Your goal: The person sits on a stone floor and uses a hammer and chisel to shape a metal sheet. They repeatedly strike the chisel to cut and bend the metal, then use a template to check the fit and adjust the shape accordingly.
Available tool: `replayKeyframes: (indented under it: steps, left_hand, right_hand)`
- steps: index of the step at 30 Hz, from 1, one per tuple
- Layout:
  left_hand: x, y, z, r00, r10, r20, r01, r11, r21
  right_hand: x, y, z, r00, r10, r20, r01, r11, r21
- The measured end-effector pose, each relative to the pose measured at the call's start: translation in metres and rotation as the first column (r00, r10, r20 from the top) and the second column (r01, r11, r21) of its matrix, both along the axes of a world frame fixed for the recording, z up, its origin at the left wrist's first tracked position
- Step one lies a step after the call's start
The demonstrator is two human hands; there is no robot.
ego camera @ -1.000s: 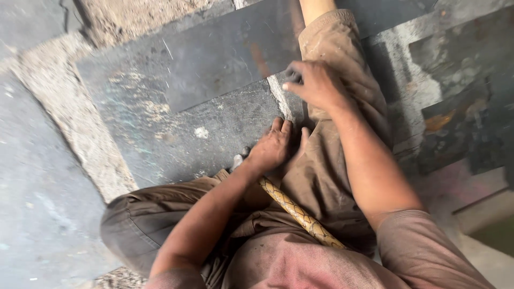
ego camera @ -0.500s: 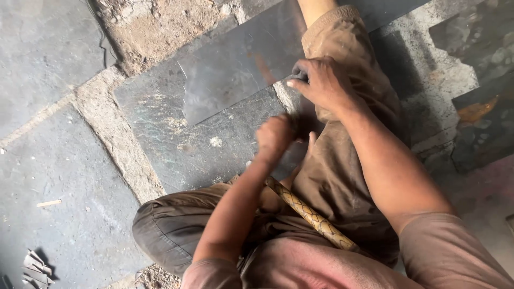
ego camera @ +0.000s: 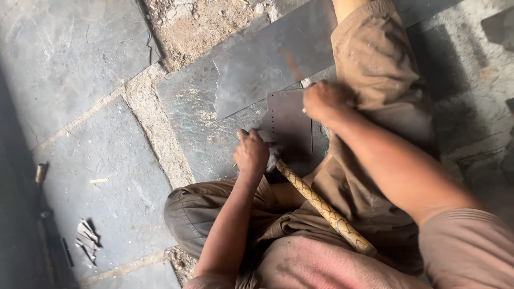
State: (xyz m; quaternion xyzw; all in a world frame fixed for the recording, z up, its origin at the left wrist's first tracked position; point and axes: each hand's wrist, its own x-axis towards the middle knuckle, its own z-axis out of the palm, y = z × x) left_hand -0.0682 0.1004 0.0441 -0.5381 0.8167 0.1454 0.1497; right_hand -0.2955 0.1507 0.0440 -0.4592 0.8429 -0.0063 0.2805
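I sit on a stone floor with my knees bent. A small dark metal plate (ego camera: 292,123) with a row of punched holes along its left edge lies between my hands. My left hand (ego camera: 251,154) is closed at the plate's lower left corner, next to the head of a tool with a yellow patterned wooden handle (ego camera: 321,206) that slants down across my lap. My right hand (ego camera: 324,101) is clenched at the plate's upper right edge. A larger grey metal sheet (ego camera: 267,64) lies under and beyond the plate.
Grey stone slabs (ego camera: 80,53) with sandy joints cover the floor. A patch of broken earth (ego camera: 198,27) is at the top. Small metal scraps (ego camera: 85,238) and a dark long tool (ego camera: 45,225) lie at the lower left.
The view has swung right and down, showing more floor at the left. The small punched plate has come into view between my hands; my left hand has shifted to its lower corner.
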Motion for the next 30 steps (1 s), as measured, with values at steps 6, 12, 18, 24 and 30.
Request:
replayKeyframes:
  steps: [6, 12, 18, 24, 30]
  left_hand:
    - [0.004, -0.003, 0.000, 0.998, -0.017, -0.062, 0.020, 0.999, 0.049]
    - [0.022, -0.020, 0.008, 0.946, 0.184, -0.267, -0.163, 0.982, 0.101]
    - [0.049, -0.053, 0.032, 0.809, 0.306, -0.501, -0.244, 0.952, 0.186]
    - [0.068, -0.109, 0.043, 0.760, 0.226, -0.609, -0.334, 0.940, -0.068]
    - [0.100, -0.124, 0.004, 0.755, 0.401, -0.519, -0.454, 0.890, 0.027]
  right_hand:
    - [0.009, -0.016, -0.001, 1.000, -0.021, 0.002, 0.021, 0.996, -0.092]
    - [0.015, -0.032, 0.022, 0.961, -0.116, 0.251, 0.198, 0.921, -0.335]
    - [0.030, -0.043, 0.054, 0.769, 0.014, 0.639, 0.456, 0.688, -0.564]
    - [0.010, -0.090, 0.046, 0.900, -0.021, 0.435, 0.380, 0.525, -0.761]
    - [0.007, -0.092, 0.006, 0.998, 0.064, -0.028, -0.069, 0.845, -0.531]
